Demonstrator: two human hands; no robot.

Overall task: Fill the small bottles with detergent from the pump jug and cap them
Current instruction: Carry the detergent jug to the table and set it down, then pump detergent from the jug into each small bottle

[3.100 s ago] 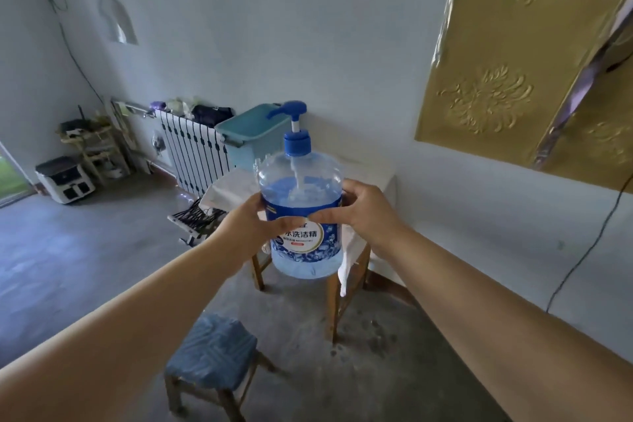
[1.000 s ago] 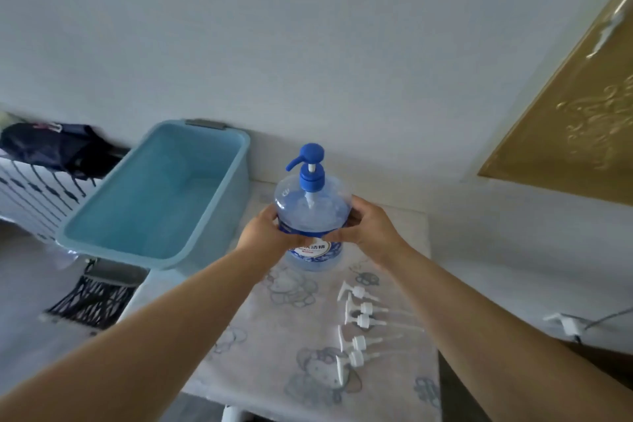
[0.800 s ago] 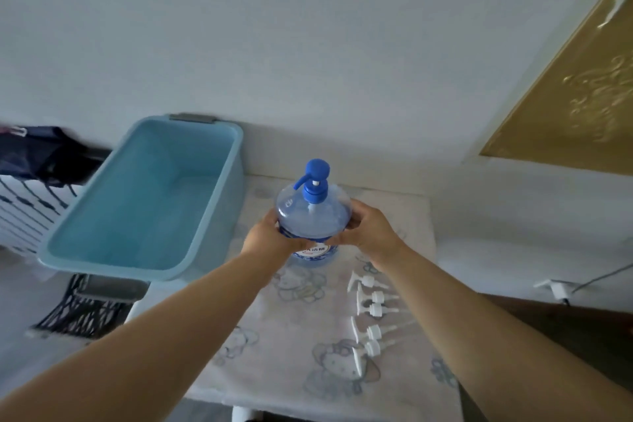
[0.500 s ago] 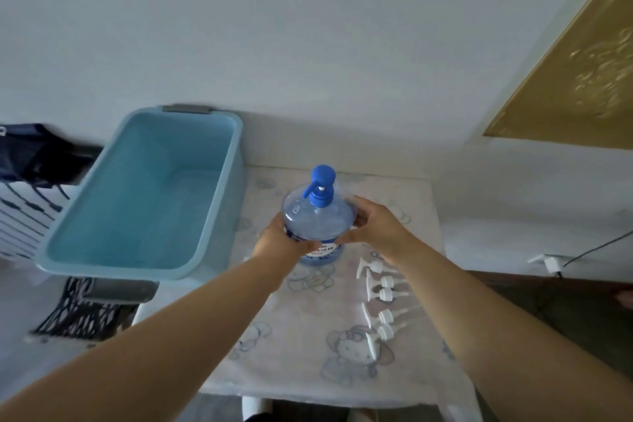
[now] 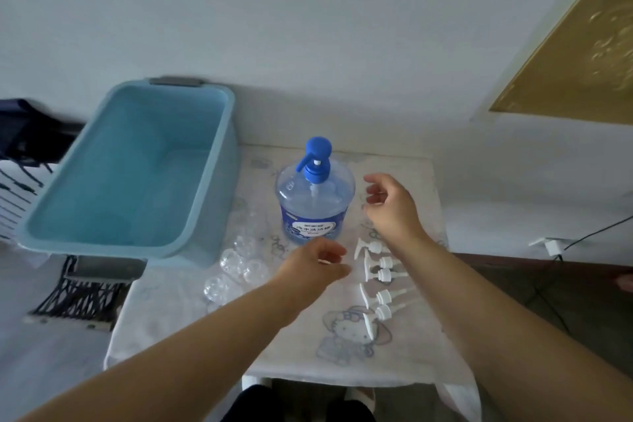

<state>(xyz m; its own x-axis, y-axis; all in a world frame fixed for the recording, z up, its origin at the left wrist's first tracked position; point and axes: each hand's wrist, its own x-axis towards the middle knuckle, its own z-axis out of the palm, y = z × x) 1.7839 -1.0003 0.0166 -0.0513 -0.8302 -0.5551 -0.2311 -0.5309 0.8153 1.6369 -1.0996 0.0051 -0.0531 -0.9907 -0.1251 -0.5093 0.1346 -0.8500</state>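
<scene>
A blue tub point(image 5: 102, 245) overhangs the left edge of the cloth-covered table point(image 5: 171, 336), with clear small bottles point(image 5: 227, 262) clustered beside it. The pump jug point(image 5: 315, 205) stands upright toward the back, its spout pointing left at the tub. The left hand point(image 5: 315, 265) hovers just in front of the jug and the right hand point(image 5: 390, 205) just beside it, each grip loose, empty and touching nothing. White pump caps point(image 5: 380, 264) lie in a column, tubes pointing right, below a pale wall.

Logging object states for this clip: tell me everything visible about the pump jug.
The pump jug is a clear plastic bottle holding blue liquid, with a blue and white label facing the camera and a blue pump head whose spout points left. It stands upright on the cartoon-print tablecloth, right of the blue tub. The left hand and right hand are close, not touching.
</scene>
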